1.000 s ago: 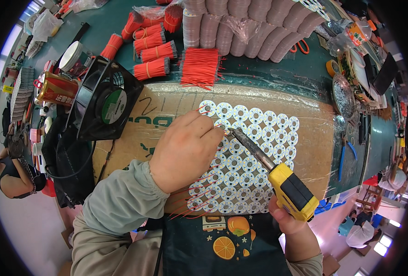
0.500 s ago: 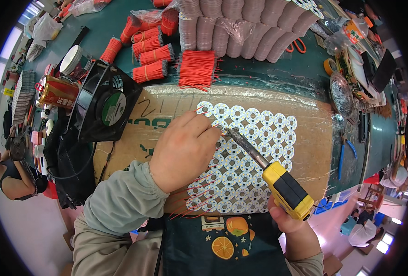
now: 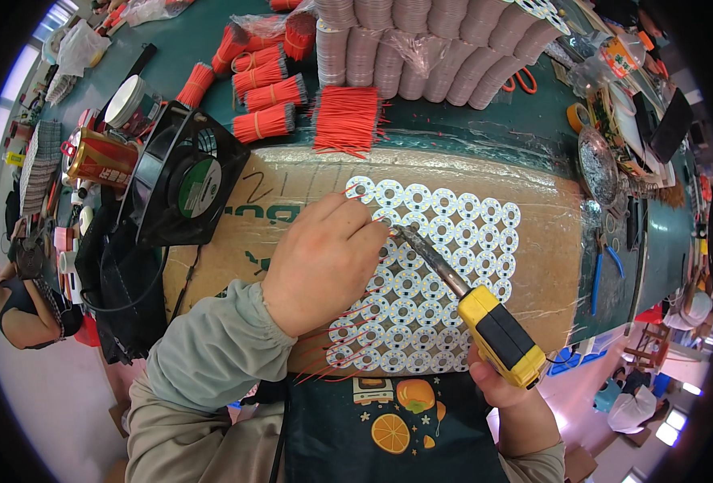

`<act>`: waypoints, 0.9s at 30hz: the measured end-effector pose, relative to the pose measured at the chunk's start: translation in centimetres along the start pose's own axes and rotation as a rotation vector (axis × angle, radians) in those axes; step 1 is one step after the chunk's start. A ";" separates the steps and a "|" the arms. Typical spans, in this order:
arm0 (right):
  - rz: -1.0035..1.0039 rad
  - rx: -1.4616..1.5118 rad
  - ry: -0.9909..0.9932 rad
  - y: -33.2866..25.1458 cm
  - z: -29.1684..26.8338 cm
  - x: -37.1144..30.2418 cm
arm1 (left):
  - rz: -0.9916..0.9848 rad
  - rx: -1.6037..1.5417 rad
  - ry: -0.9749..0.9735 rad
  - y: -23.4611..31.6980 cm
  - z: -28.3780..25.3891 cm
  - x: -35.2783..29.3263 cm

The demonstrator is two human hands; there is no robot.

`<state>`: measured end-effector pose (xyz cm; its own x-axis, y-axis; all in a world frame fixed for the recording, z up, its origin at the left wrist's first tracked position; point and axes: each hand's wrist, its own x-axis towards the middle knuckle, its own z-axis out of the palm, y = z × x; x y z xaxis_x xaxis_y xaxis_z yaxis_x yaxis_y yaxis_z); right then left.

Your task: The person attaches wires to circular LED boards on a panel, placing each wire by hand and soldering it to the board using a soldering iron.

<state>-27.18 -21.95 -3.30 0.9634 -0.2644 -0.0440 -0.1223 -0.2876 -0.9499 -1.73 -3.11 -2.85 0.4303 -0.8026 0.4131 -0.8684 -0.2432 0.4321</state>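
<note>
White ring-shaped LED boards (image 3: 407, 283) lie in close rows on a cardboard sheet (image 3: 546, 241). My left hand (image 3: 324, 258) is closed in a pinch over the left side of these rows, on a thin red wire mostly hidden by the fingers. My right hand (image 3: 497, 385) grips the rear of a yellow and black soldering iron (image 3: 503, 334). Its dark tip touches or nearly touches a board right beside my left fingertips. Red wires (image 3: 324, 366) stick out leftward from the boards at the lower left.
A loose pile of red wires (image 3: 346, 121) and banded bundles (image 3: 264, 125) lie beyond the cardboard. Tall stacks of boards (image 3: 421, 60) stand behind. At left sits a black fan (image 3: 183, 181) beside a red-gold can (image 3: 103, 158). Blue-handled pliers (image 3: 598, 278) and a metal dish (image 3: 596, 165) are at right.
Both hands and the iron hold nearly the same place. The whole view has shifted very slightly; nothing was let go.
</note>
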 end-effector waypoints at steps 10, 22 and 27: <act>-0.026 -0.026 -0.023 0.1 -0.2 -0.1 | -0.008 0.014 -0.017 0.0 0.0 -0.1; 0.011 -0.027 -0.008 0.4 -0.2 -0.4 | -0.011 0.010 -0.025 0.0 -0.1 0.0; -0.018 -0.061 -0.028 0.6 -0.3 -0.4 | -0.010 0.003 -0.020 -0.1 -0.1 -0.1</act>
<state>-27.75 -22.27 -3.79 0.9719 -0.2326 -0.0364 -0.1181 -0.3476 -0.9302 -1.68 -3.01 -2.87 0.4338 -0.8107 0.3931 -0.8649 -0.2524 0.4339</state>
